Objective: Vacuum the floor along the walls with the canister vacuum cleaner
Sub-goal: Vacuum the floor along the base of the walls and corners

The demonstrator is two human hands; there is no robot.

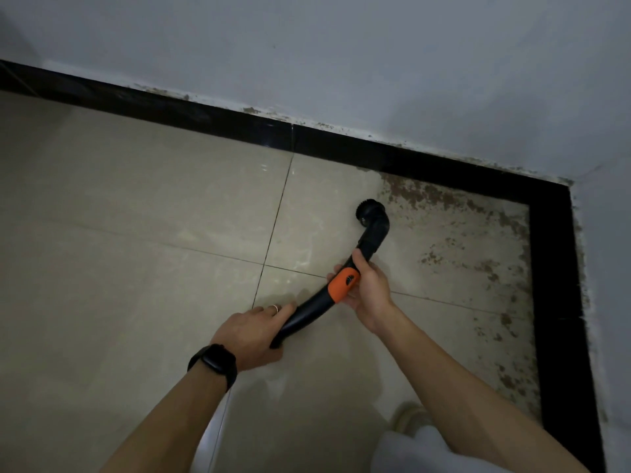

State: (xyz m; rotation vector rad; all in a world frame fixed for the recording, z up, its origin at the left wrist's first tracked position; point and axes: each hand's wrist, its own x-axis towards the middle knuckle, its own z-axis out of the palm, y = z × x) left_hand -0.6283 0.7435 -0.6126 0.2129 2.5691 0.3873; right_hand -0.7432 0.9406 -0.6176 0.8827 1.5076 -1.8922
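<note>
Holding curved black tube [314, 302] over beige tiled floor [136, 216] with 2 hands, toward the floor's far-right corner. Gripping tube's near end with left hand [251, 331], fingers clamped round it. Wearing ring [275, 308] on that hand, black watch [215, 361] on the wrist. Gripping tube further up with right hand [370, 291], fingers clamped under and round the orange collar [343, 285], thumb laid along the top toward the tip. Past the collar, black elbow [377, 230], then round brush [370, 209] at the very tip, bristles turned toward the far skirting [426, 162]. Cannot tell whether brush touches floor. Brush near but apart from far skirting, well apart from right-side skirting. Brown dirt [478, 240] speckled over floor just right of brush, thick in the far-right corner and running down along the right edge. Same brown specks along the top of the black skirting where it meets the pale wall [341, 63]. 2 dark grout lines [273, 230] crossing under the tube, left of the collar. Pale shoe [408, 416] on floor at near-right, under the right forearm.
</note>
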